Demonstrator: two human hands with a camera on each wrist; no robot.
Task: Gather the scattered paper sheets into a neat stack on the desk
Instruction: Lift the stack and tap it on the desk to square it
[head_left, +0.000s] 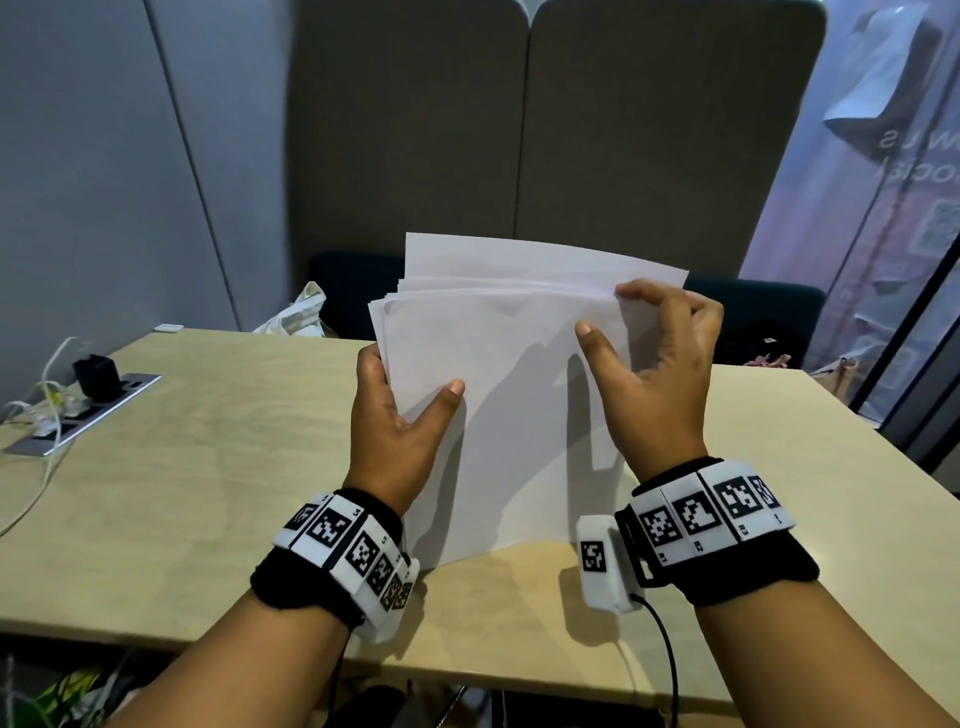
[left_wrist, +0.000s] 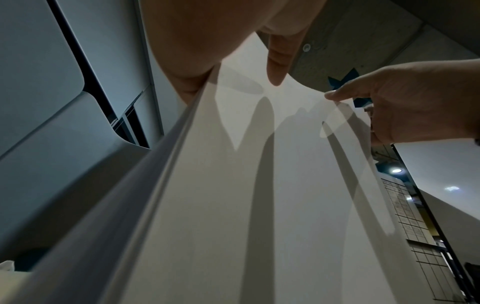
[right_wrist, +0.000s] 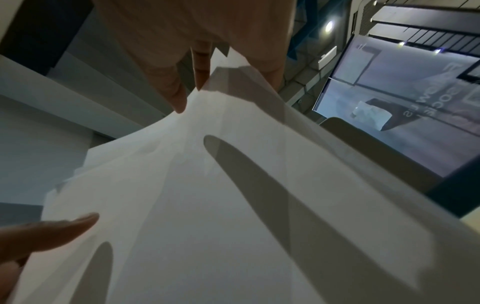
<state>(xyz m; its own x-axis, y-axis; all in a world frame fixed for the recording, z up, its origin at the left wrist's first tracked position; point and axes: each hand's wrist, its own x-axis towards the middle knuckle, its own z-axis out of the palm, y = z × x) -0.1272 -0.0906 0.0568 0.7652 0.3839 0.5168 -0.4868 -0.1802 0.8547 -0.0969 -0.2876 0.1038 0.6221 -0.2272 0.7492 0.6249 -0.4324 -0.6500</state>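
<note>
Sheets (head_left: 498, 395) gathered, standing upright on bench (head_left: 208, 467), left hand (head_left: 397, 415) gripping left edge, right hand (head_left: 660, 374) pinching top right corner. Squaring up now; probably needs tapping edges level, then laying flat.

paper sheets (head_left: 509, 395) stand upright on the desk (head_left: 218, 467), left hand (head_left: 400, 415) on their left edge, right hand (head_left: 660, 374) at the right, power strip (head_left: 85, 410) far left.

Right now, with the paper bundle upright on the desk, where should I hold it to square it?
Likely by the two long side edges of the paper bundle, one hand from each side. It stands on its bottom edge on the desk and its top edges are staggered; left hand grips one side, right hand pinches the top corner.
</note>
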